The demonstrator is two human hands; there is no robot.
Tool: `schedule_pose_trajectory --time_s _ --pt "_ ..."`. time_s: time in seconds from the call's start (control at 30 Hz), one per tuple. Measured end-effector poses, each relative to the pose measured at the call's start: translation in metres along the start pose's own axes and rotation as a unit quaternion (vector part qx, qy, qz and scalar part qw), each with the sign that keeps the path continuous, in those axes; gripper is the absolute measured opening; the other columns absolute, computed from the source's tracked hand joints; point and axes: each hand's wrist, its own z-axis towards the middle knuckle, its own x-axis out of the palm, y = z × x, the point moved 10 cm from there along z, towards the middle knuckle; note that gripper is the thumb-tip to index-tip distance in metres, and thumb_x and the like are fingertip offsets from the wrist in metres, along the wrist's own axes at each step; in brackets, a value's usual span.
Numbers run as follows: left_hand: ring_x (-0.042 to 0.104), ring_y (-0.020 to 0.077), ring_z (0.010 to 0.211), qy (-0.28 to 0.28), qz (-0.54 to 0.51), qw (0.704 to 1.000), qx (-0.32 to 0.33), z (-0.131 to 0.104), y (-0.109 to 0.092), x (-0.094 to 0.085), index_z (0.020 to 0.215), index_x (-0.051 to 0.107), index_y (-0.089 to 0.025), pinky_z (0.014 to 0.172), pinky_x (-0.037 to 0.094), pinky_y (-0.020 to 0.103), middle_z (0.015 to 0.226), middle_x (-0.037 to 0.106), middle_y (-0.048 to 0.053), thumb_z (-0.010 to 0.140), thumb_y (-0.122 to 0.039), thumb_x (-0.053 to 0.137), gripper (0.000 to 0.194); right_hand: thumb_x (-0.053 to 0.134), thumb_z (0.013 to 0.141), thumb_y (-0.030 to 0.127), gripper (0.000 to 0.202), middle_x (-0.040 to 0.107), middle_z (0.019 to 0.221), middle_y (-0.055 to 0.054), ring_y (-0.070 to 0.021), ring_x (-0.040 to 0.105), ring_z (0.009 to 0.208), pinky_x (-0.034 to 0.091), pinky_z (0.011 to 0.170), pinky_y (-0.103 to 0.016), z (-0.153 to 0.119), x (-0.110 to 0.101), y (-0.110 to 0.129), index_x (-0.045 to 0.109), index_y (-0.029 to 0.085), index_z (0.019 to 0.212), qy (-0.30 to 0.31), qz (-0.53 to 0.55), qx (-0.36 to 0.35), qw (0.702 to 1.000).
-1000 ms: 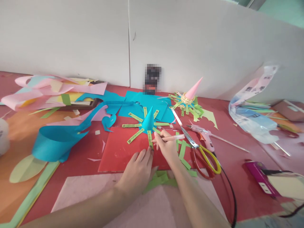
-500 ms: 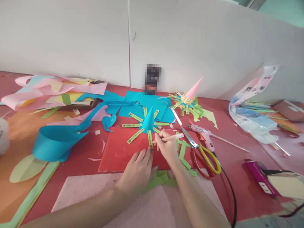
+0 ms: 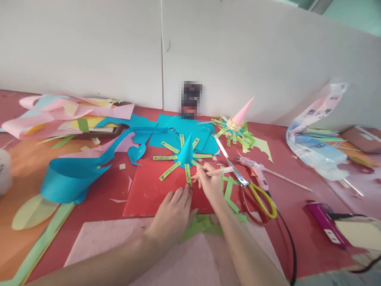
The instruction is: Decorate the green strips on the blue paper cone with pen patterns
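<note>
A blue paper cone point(image 3: 185, 151) stands on the far part of a red board point(image 3: 143, 194), with green paper strips spread around its base like rays. Small dark marks and star shapes show on several strips. My left hand point(image 3: 172, 209) lies flat on the board, its fingertips at the near end of the front strip point(image 3: 187, 173). In my right hand point(image 3: 211, 186) is a slim pale pink pen point(image 3: 223, 171), its tip just right of that same strip. Loose green strips point(image 3: 228, 188) lie beside and under my right wrist.
Scissors point(image 3: 257, 198) and a pink glue gun point(image 3: 258, 172) with a cable lie right of the board. Behind stands a pink cone point(image 3: 243, 112) with green rays. A blue paper loop point(image 3: 70, 178) and paper scraps fill the left. A purple power strip point(image 3: 327, 224) lies far right.
My right hand and the pen have shifted slightly right, and the pen tip has moved off the front strip. My left hand stays in place.
</note>
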Motion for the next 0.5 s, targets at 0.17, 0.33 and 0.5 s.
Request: schedule_pose_trajectory --time_s 0.17,0.33,0.5 --pt "0.057 0.0248 0.102 0.004 -0.035 0.999 -0.012 0.005 0.009 -0.002 0.117 0.054 -0.009 0.085 0.044 0.037 0.119 0.060 0.012 0.088 -0.032 0.045 0.037 0.052 0.085 0.042 0.033 0.041 0.035 0.010 -0.0131 0.056 0.041 0.051 0.056 -0.026 0.001 -0.007 0.000 0.042 0.023 0.061 -0.035 0.038 0.006 0.999" --pt "0.055 0.0259 0.108 -0.016 -0.021 0.999 -0.026 0.011 0.025 -0.004 0.119 0.052 -0.008 0.088 0.044 0.039 0.121 0.058 0.014 0.090 -0.033 0.041 0.040 0.053 0.085 0.044 0.031 0.042 0.038 0.009 -0.0110 0.051 0.038 0.050 0.055 -0.025 0.000 -0.012 0.002 0.046 0.022 0.063 -0.057 0.054 0.020 0.997" --pt "0.053 0.0262 0.113 -0.023 -0.007 0.998 -0.064 0.013 0.041 0.002 0.123 0.050 -0.007 0.094 0.041 0.039 0.125 0.056 0.014 0.091 -0.038 0.039 0.046 0.052 0.085 0.043 0.031 0.041 0.037 0.009 -0.0115 0.052 0.039 0.051 0.060 -0.026 -0.003 -0.015 0.006 0.048 0.022 0.063 -0.067 0.056 0.018 0.996"
